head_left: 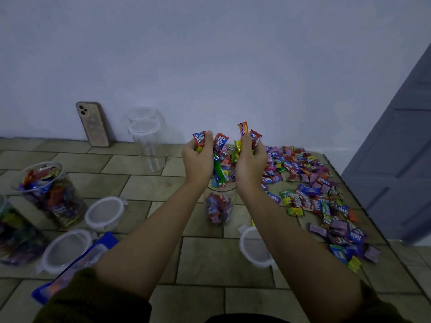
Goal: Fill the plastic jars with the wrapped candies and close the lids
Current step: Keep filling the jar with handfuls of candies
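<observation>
1. Sleeves (98, 297): dark, pushed up the forearms, at the lower frame edge.
2. Packet (70, 264): blue, flat on the floor (210, 259) at lower left. Its print is too blurred to read.
3. Lids: the near lid (66, 249) and far lid (105, 213) lie left of the left forearm. The right lid (254, 250) is partly covered by the right forearm.
4. Filled jars: one (50, 192) stands uncapped at the left, packed to the rim. A second (14, 234) is cut by the left frame edge.
5. Jar (220, 206): uncapped, upright on the floor at centre, partly filled, directly below the hands.
6. Left hand (198, 163) and right hand (250, 164): both curled round one shared handful of candies (222, 159), held above the jar mouth. Red wrappers read "Relaxa"; an orange one shows "ntos".
7. Pile (314, 190): loose candies spread right of the jar, from near the wall (210, 66) toward the door (396, 159). "Relaxa" is legible on many wrappers.
8. Open room: bare tiles show between the forearms and from the jar left toward the far lid.
9. Empty jars (149, 148): capped, at the wall; a second stands behind the first.
10. Phone (93, 123): leans against the wall, camera side out.
</observation>
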